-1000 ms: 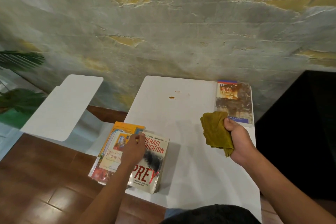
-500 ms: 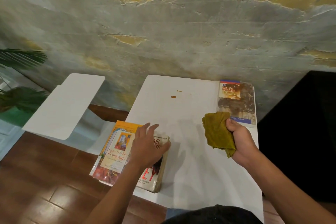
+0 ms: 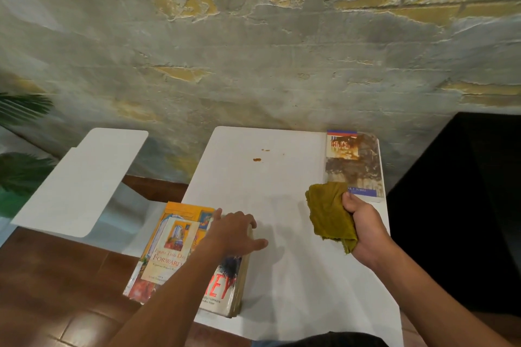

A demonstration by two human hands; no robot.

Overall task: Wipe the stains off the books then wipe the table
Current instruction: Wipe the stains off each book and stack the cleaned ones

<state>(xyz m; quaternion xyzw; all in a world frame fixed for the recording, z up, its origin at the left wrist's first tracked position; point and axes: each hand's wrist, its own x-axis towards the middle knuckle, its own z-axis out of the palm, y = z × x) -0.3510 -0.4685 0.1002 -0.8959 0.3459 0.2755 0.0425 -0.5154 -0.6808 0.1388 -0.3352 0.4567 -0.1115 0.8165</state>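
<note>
On the white table (image 3: 282,191), a paperback with red letters (image 3: 222,287) lies at the near left, half on top of an orange book (image 3: 172,245) that overhangs the table's left edge. My left hand (image 3: 234,231) rests on the paperback's far end, fingers curled over its far right corner and thumb along its side. My right hand (image 3: 366,222) grips a bunched olive cloth (image 3: 329,214) just above the table, at the near end of a stained brown book (image 3: 358,166) in the far right corner. Small brown stains (image 3: 256,160) dot the far middle of the table.
A second white surface (image 3: 81,180) stands to the left across a gap, with green plant leaves (image 3: 25,172) beyond it. A dark block (image 3: 465,191) borders the table's right side. A rough plaster wall runs behind, and brown floor tiles show below.
My left hand slid from the seam between the two near books onto the paperback's far right corner and curled over it. My right hand with the cloth barely moved.
</note>
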